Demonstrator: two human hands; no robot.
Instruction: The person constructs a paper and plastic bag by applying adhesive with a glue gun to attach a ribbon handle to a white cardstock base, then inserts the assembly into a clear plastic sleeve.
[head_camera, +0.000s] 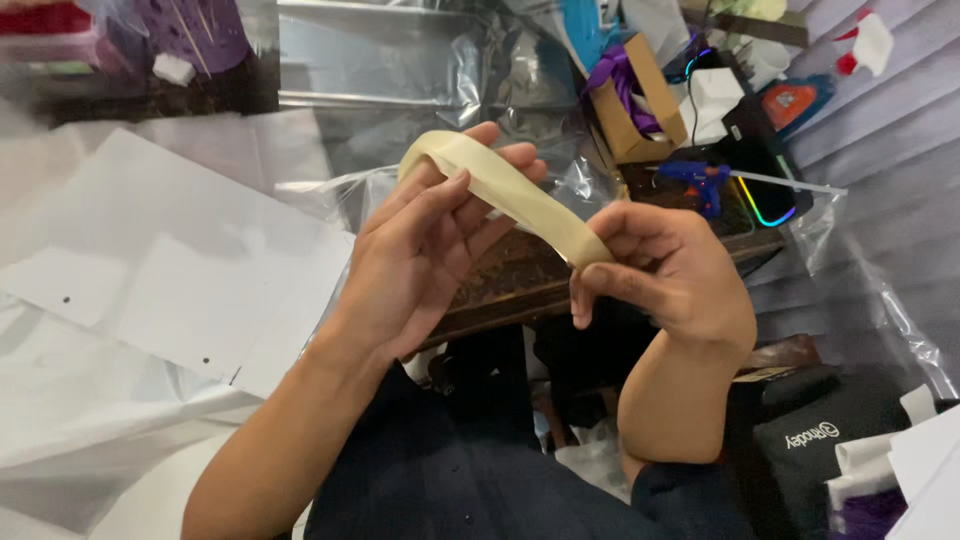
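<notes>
Both hands stretch cream band; cardboard box behind.

Blue glue gun; cardboard box; white paper

A dark carved wooden tabletop carries the clutter. White paper sheets cover its left side, with crumpled clear plastic film spread across the middle and back. Toward the right, a small brown cardboard box holding purple ribbon stands near a blue glue gun, and just beside that lies a black device with a glowing coloured edge
</notes>
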